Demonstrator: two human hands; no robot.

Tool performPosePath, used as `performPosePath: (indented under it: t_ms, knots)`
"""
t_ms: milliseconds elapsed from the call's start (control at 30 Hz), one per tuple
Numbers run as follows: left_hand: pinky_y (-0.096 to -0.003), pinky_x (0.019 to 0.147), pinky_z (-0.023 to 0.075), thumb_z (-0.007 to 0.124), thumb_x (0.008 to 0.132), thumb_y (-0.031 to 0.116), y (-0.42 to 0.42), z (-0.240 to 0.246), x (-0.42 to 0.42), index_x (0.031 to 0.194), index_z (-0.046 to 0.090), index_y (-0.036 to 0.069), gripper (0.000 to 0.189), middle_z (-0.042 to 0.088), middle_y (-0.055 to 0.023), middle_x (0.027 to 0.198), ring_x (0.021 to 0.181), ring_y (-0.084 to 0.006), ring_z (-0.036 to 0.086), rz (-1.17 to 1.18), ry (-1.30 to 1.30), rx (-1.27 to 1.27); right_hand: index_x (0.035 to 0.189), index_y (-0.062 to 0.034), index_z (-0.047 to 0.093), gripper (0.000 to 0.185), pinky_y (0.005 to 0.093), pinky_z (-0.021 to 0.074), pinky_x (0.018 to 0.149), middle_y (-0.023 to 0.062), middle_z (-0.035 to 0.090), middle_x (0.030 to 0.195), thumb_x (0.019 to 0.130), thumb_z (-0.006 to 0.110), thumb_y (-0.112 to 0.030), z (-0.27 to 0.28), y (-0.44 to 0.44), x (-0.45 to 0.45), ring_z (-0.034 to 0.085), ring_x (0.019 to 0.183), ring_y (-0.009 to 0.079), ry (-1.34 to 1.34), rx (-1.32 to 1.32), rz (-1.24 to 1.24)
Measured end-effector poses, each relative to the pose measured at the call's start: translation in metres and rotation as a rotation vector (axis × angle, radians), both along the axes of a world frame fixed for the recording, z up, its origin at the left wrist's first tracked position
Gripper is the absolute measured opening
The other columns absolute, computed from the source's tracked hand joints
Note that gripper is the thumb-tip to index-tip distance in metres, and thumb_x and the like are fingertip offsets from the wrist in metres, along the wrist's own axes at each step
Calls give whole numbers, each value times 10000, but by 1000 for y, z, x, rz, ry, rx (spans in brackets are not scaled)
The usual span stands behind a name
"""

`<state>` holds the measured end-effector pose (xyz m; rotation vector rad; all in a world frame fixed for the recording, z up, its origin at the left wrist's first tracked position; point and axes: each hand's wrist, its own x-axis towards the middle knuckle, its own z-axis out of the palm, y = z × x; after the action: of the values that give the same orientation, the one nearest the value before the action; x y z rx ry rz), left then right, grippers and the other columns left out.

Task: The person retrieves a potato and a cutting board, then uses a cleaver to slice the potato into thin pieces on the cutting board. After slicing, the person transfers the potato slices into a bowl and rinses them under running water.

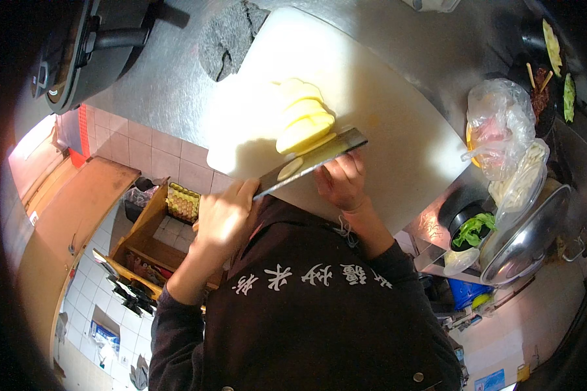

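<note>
My left hand (227,210) is closed around the handle end of a wide-bladed kitchen knife (330,149). The blade slants up to the right over a white cutting board (396,122). One pale slice (290,168) lies against the blade's flat face. Just beyond the blade, a peeled yellow vegetable, possibly potato, sits in thick cut pieces (303,132), with a thin slice beside the nearest piece. My right hand (345,181) is at the near side of the blade towards its far end, fingers bent against it; whether they grip it is hidden.
A dark grey crumpled cloth (230,39) touches the board's far left edge. Right of the board are a clear plastic bag (501,127), a container of pale strips (521,181), a black pot with green leaves (474,229) and a large metal bowl (528,239). A black-handled appliance (120,38) stands upper left.
</note>
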<state>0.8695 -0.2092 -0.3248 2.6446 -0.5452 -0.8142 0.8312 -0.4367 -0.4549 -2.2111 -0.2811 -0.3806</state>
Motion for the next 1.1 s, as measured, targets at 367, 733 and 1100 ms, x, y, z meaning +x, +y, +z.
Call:
performPosePath:
  t_ms: [367,733,1100]
  knots:
    - [-380,527,507,686,887,223,5,0,-4,1104,632,73,270,612,-83,805,621,-269,648,8,-56,-67,1063,-47,715,212,449,456,996,119,688,1109,949,601,-185,-2,1,-1,632,1056,310,-40,-66,-16]
    - [-407,548,504,666,914,216,5,11,0,1043,627,60,207,634,-106,795,655,-302,654,33,7,-56,1048,-39,716,203,438,450,1013,115,672,1135,941,615,-179,6,0,3,620,1076,306,7,-54,-12]
    - [-422,599,513,628,954,251,-19,-30,8,950,644,63,188,645,-115,790,674,-326,660,62,-55,-77,953,-64,699,93,394,515,791,97,693,911,891,699,-132,16,5,-8,659,873,263,346,129,-177]
